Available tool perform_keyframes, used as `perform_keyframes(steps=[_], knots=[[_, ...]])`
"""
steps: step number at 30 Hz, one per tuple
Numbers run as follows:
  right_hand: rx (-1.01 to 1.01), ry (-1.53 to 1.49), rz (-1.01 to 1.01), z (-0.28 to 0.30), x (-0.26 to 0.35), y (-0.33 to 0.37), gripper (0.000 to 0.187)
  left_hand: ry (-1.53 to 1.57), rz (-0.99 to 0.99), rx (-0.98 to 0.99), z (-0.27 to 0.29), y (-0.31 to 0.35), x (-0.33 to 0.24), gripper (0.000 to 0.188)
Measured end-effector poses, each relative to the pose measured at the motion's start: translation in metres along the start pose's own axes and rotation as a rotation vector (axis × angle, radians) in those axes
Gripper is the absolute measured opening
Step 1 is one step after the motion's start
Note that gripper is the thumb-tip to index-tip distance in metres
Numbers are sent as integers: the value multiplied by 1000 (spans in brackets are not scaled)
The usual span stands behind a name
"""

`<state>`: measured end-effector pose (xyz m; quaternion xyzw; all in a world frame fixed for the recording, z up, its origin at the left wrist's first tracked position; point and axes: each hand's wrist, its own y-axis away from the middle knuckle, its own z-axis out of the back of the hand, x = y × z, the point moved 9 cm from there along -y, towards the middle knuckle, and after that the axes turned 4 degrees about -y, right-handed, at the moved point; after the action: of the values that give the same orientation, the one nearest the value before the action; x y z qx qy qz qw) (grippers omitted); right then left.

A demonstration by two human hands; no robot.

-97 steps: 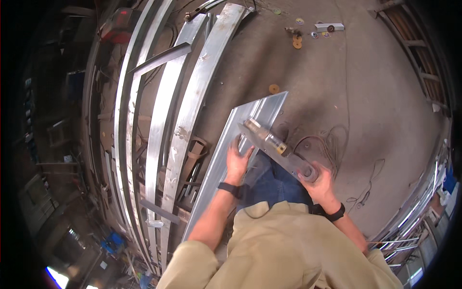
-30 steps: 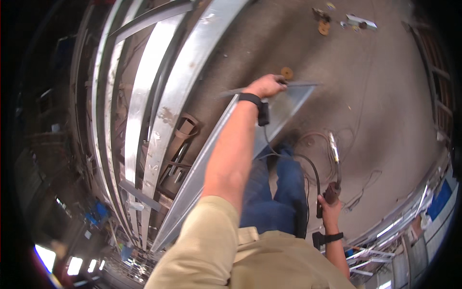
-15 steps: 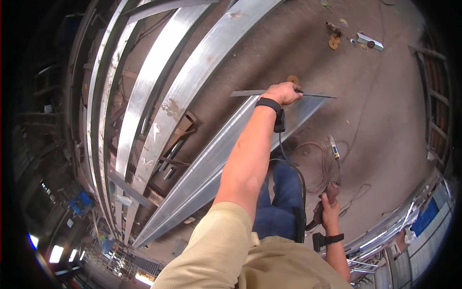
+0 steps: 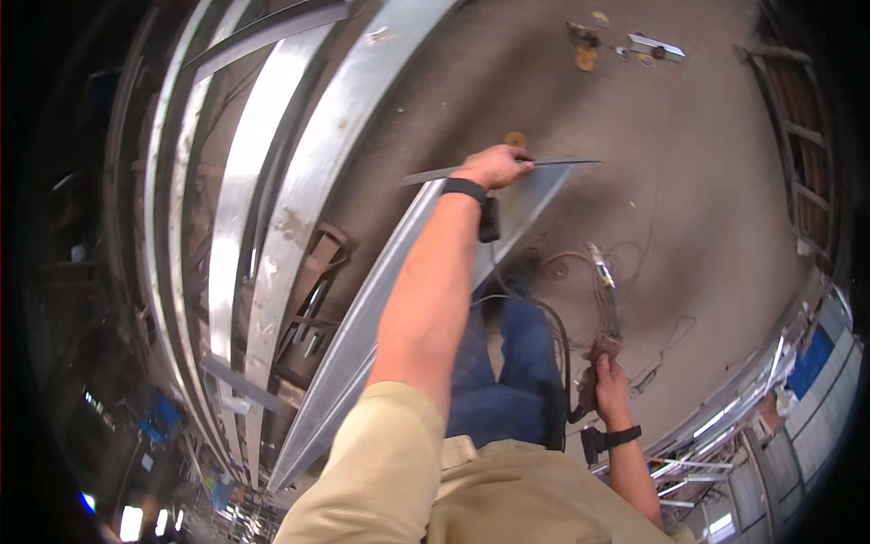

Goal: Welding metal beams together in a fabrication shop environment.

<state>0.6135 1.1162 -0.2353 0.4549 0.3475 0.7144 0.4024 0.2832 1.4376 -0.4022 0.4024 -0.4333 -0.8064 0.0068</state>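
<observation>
My left hand (image 4: 497, 167) is closed on a thin flat metal strip (image 4: 424, 175), thumb and fingers gripping near its middle. The strip lies crosswise at the far end of a long grey metal channel (image 4: 376, 292), which my forearm partly covers. Low on the right, my right hand (image 4: 613, 388) wraps round a brown hand tool (image 4: 600, 354) with a dark cable running from its lower end. Its exact kind is blurred. Just beyond lies a slim silver and yellow piece (image 4: 600, 265); whether it joins the tool, I cannot tell.
Long bright metal beams (image 4: 299, 190) run along the left, with a dark bar (image 4: 263, 38) across their far part. Orange discs (image 4: 586, 58) and a short metal profile (image 4: 656, 47) lie on the far floor. A rack (image 4: 797, 136) stands right; cables curl near my legs.
The whole view has swung, so the beams, strip and channel sit further left. Both hands keep their holds; the strip looks slightly more tilted in the picture.
</observation>
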Motion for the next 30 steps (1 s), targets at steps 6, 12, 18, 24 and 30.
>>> perform_keyframes(steps=[6, 12, 18, 24, 30], knots=[[137, -216, 119, -30, 32, 5, 52, 45, -41, -18, -3, -10, 22, 46], [171, -311, 149, -48, 65, 13, 55, 4, -21, 63, -7, -17, 19, 53], [103, -299, 95, -43, 46, 0, 56, 69, -86, 2, -5, -18, 13, 46], [157, -407, 36, -56, 53, 2, 56, 44, -50, 6, 1, -7, 13, 49], [77, -388, 39, -49, 49, -13, 53, 59, -88, 4, -6, -12, 1, 56]])
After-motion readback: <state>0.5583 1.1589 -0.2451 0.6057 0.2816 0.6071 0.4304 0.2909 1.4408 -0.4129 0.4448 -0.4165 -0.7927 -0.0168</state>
